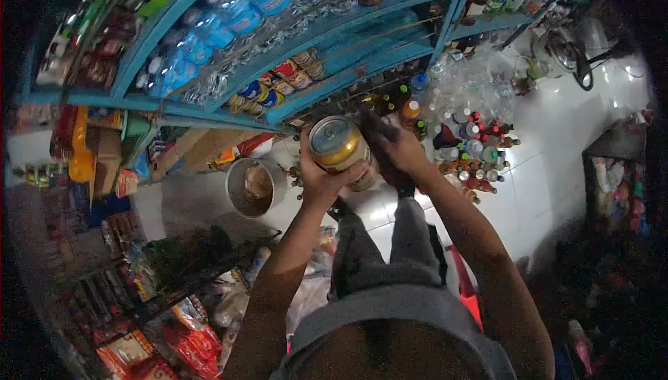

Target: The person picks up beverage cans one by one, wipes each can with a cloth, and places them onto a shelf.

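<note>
A gold drink can [336,145] with a silver lid is tilted toward me, and the fingers of my left hand [321,179] are wrapped round it from the left and below. Part of what looks like a second can [363,181] shows just under it, partly hidden by my fingers. On the right side of the can, my right hand [406,152] is closed on a dark cloth [378,131]. That cloth lies against or very close to the can's side; its fingers are partly covered.
Blue shelves [362,11] hold water bottles [236,14] and a short row of cans [289,74]. Several capped bottles [473,164] stand on the tiled floor to the right. A round metal pot [280,186] sits at left, and packaged goods [191,338] lie lower left.
</note>
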{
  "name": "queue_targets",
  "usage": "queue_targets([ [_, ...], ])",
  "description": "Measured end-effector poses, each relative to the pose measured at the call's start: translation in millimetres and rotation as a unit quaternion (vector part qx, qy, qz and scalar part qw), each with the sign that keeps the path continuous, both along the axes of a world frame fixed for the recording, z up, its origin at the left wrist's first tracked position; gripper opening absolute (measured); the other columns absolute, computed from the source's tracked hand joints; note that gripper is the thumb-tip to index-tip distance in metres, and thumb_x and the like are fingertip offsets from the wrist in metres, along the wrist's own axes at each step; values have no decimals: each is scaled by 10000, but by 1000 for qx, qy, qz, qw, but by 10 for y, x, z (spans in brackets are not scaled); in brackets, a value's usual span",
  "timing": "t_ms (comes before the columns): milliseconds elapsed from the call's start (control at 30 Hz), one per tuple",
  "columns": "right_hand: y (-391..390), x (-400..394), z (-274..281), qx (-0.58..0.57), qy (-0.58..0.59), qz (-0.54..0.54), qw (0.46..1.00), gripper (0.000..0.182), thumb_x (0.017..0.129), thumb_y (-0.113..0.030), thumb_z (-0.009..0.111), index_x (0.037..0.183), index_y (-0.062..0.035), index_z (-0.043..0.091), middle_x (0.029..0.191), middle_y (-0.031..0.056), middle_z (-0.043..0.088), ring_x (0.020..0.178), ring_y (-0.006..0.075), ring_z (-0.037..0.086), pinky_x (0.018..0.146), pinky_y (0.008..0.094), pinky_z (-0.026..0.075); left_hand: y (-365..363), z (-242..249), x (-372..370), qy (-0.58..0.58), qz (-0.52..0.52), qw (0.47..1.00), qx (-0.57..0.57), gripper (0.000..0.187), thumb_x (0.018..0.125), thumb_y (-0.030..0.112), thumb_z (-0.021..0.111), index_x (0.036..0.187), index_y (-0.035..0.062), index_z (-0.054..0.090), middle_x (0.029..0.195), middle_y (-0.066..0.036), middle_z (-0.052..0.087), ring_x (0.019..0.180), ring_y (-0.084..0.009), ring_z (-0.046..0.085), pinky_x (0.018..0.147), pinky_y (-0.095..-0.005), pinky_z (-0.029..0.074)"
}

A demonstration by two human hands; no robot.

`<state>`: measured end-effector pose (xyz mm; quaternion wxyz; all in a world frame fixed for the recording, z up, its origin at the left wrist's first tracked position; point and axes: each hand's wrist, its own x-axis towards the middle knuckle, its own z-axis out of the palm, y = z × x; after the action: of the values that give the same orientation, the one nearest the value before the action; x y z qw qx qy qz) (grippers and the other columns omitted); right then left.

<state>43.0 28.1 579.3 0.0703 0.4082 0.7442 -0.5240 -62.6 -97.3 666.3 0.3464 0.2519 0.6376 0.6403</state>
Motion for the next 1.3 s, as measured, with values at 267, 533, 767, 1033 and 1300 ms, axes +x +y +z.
queue_targets([
  [267, -313, 1035, -1715, -258, 110, -304, 910, 415, 804, -270, 545, 1071, 42, 490, 945, 121, 577, 795, 187, 572, 705, 290, 455, 1057, -1926, -906, -260, 1, 909, -325, 630, 620, 443, 697, 1083, 85, 464, 1089, -110, 468, 1009, -223, 481, 811, -405, 416],
  [533, -147, 1301, -2397, -432, 151, -463, 759, 355, 798, -241, 565, 1032, 19, 505, 842, 78, 582, 698, 148, 566, 617, 261, 471, 2132, -2924, -1628, -71, 28, 959, -273, 787, 604, 400, 722, 1177, -11, 373, 1066, -141, 492, 934, -257, 514, 810, -404, 399],
  [767, 203, 1265, -2788, -422, 136, -484, 754, 385, 819, -244, 525, 1101, 13, 477, 1010, 112, 538, 912, 167, 527, 786, 272, 424, 2626, -3063, -1999, 446, 62, 861, -236, 787, 535, 338, 778, 1112, -32, 392, 914, -151, 574, 817, -304, 563, 739, -447, 429],
  [1033, 297, 1236, -3221, -446, 132, -514, 721, 512, 786, -254, 569, 1197, -12, 384, 1073, 120, 513, 908, 199, 535, 757, 286, 446, 2835, -3297, -2454, 726, -3, 497, -476, 678, 587, 632, 587, 945, 59, 539, 830, -185, 602, 795, -353, 577, 749, -481, 401],
  [1300, 339, 1234, -3598, -440, 104, -523, 723, 598, 759, -332, 585, 1194, 24, 381, 1098, 130, 498, 960, 204, 509, 815, 287, 412, 2911, -3835, -3525, 696, -117, 578, -409, 479, 654, 549, 571, 763, 82, 552, 739, -139, 602, 626, -298, 594, 557, -429, 464],
])
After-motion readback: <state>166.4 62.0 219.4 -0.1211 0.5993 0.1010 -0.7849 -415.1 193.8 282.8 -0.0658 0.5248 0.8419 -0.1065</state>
